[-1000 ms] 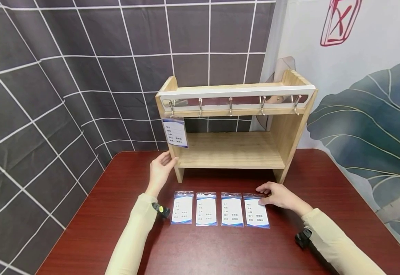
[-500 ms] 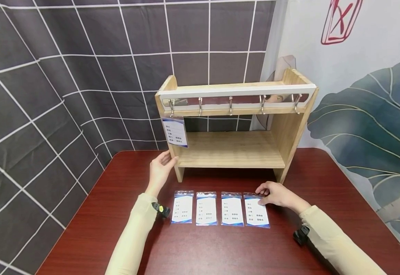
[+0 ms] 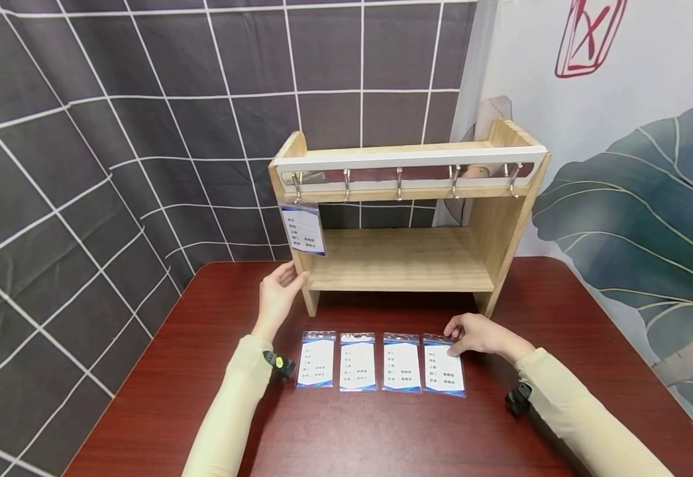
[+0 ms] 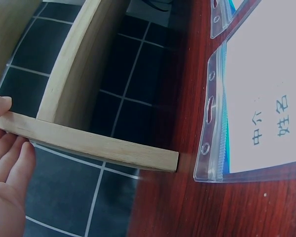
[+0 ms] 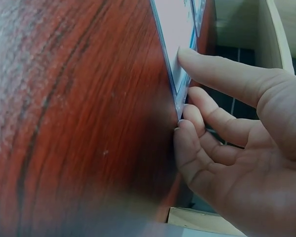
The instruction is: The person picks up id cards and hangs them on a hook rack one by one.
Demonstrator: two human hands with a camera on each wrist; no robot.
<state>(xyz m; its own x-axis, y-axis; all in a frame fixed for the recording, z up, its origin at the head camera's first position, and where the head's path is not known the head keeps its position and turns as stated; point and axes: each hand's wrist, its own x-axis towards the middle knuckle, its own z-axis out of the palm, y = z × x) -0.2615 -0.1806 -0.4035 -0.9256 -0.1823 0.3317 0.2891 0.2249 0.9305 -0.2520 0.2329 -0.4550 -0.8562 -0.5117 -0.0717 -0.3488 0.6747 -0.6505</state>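
A dark red wood-grain surface (image 3: 382,430) is seen. The badge cards (image 3: 402,363) are coloured white with blue edging and dark print. The shelf (image 3: 403,260) is finished in pale wood, backed by a dark grey cloth (image 3: 114,132) gridded in white.

place: staged office-like set | cues: printed grid backdrop (image 3: 114,132), leaf mural (image 3: 633,218), red wood surface (image 3: 382,430), hook shelf (image 3: 406,218), ID badge sleeves (image 3: 357,362)
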